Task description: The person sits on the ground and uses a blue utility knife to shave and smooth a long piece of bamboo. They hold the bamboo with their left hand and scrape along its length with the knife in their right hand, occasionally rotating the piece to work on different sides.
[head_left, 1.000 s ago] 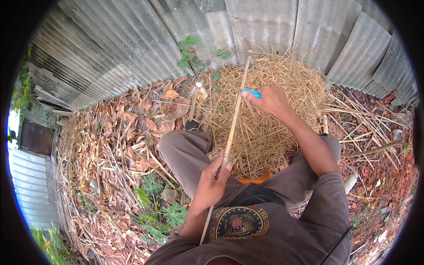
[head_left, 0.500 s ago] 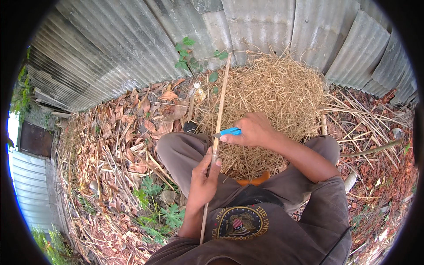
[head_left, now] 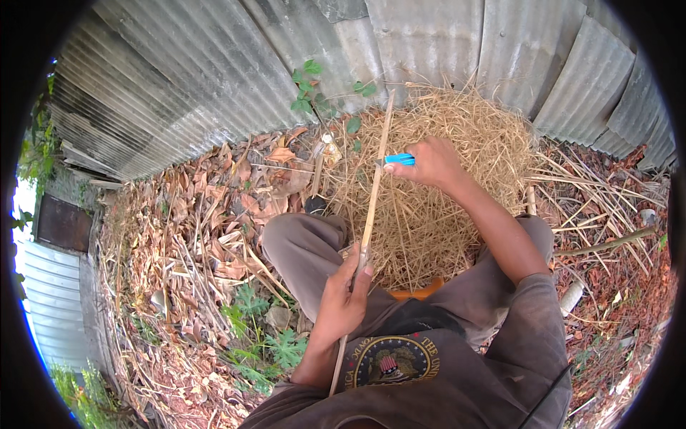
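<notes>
My left hand (head_left: pixel 343 299) is closed around a long, thin wooden strip (head_left: pixel 373 191), which looks like split bamboo. The strip runs from beside my left forearm, over my lap, up to the fence. My right hand (head_left: pixel 431 163) grips a blue-handled utility knife (head_left: pixel 400 159). Its short blade lies against the upper part of the strip, well beyond my left hand. Below both hands lies a pile of straw-coloured shavings (head_left: pixel 443 200), between and beyond my knees.
A corrugated metal fence (head_left: pixel 429 43) stands just past the pile. Dry leaves (head_left: pixel 207 214) cover the ground on my left, with a green plant (head_left: pixel 282 349) near my left elbow. Loose sticks (head_left: pixel 600 193) lie to the right. An orange object (head_left: pixel 418 289) shows between my legs.
My right hand and the knife have slid up the strip, away from my left hand and toward the fence. The strip's upper end has shifted slightly right.
</notes>
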`<move>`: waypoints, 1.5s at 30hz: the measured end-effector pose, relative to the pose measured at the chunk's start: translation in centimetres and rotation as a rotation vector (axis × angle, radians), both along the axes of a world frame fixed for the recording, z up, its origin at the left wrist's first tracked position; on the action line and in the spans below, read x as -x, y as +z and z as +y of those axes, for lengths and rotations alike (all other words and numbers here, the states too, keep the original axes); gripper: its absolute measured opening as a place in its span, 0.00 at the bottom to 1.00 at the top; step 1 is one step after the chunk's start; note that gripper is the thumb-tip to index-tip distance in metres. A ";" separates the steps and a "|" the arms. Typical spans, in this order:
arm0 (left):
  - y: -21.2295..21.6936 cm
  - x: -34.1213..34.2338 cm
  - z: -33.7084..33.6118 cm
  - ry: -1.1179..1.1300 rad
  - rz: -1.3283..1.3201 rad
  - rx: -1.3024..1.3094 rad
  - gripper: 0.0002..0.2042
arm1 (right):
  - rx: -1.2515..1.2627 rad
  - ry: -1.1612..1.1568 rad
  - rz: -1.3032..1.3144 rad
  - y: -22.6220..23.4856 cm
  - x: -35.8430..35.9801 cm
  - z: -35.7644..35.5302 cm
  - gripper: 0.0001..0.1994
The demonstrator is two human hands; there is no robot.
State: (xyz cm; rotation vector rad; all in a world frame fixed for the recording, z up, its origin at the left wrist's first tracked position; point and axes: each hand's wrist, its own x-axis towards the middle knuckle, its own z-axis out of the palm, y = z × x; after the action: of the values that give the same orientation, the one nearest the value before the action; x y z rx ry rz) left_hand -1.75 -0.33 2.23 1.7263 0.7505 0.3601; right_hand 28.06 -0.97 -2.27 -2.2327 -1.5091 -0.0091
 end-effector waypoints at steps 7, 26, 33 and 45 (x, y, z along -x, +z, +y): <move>0.8 1.5 -0.6 -0.118 0.039 -0.013 0.19 | 0.042 -0.374 0.162 1.3 -7.3 0.3 0.42; -0.9 0.4 2.7 -0.010 -0.257 0.666 0.17 | -0.017 0.254 0.099 1.3 7.1 -3.5 0.35; -1.8 -0.5 2.2 -0.091 -0.348 0.765 0.16 | -0.101 0.225 -0.031 0.4 5.2 -2.1 0.37; -1.1 -0.9 1.4 -0.117 -0.354 1.063 0.15 | -0.059 -0.032 -0.084 -0.8 -0.1 -0.4 0.41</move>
State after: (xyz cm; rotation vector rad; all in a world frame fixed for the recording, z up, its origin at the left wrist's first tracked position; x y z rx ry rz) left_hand -0.89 1.09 1.13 0.6689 0.4340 0.1240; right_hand 28.17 -1.35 -3.05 -2.2341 -1.4965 -0.1571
